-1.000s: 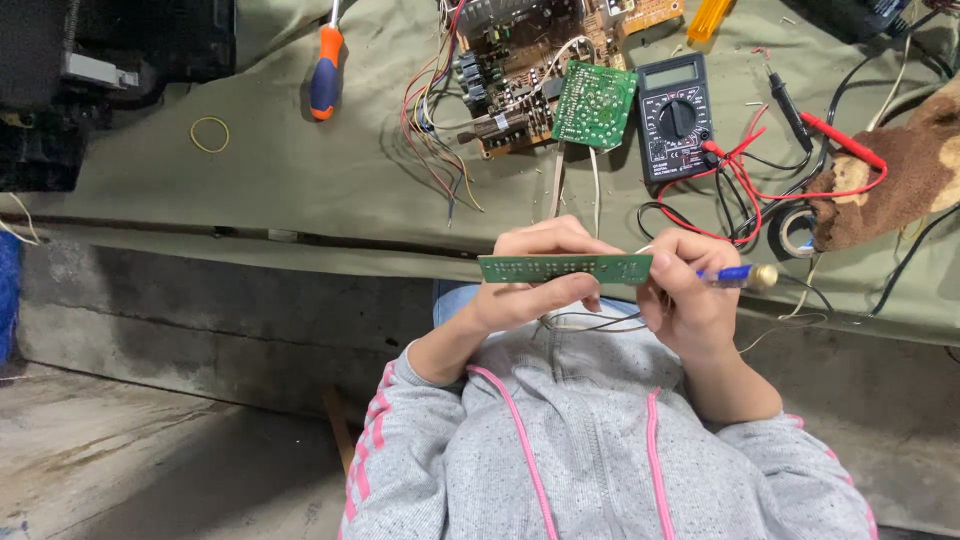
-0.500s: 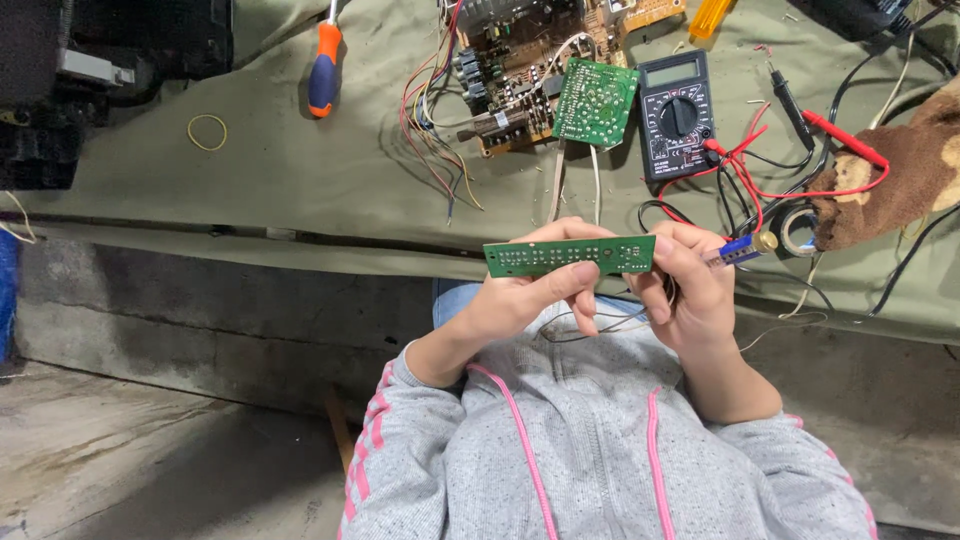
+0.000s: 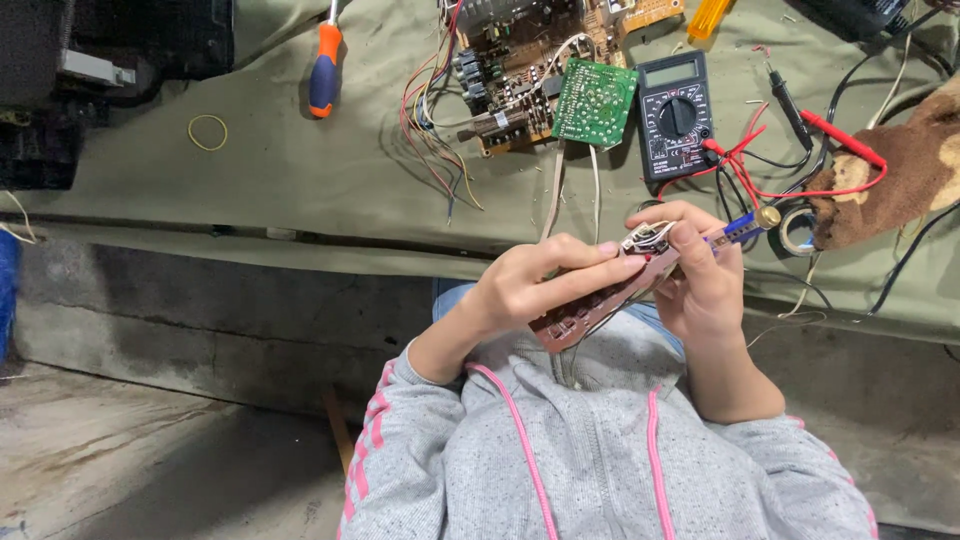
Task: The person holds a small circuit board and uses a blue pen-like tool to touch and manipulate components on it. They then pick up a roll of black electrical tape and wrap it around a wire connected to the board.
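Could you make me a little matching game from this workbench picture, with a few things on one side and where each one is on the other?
Things:
1. screwdriver
2. multimeter
3. narrow circuit board
4. rubber band

Places:
A. held in both hands
B. farthest left of the four on the green cloth
C. right of the square green board
D. orange and blue handle, between the rubber band and the wires

Pairs: 1-D, 2-C, 3-A, 4-B

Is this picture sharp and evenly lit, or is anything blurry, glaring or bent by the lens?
Head view: soft, even light with faint shadows and no strong glare; the multimeter, the green circuit board and the screwdriver on the cloth-covered bench look sharp; the narrow board held by the left hand and right hand is slightly soft; the bench edge bows a little, suggesting a wide lens.
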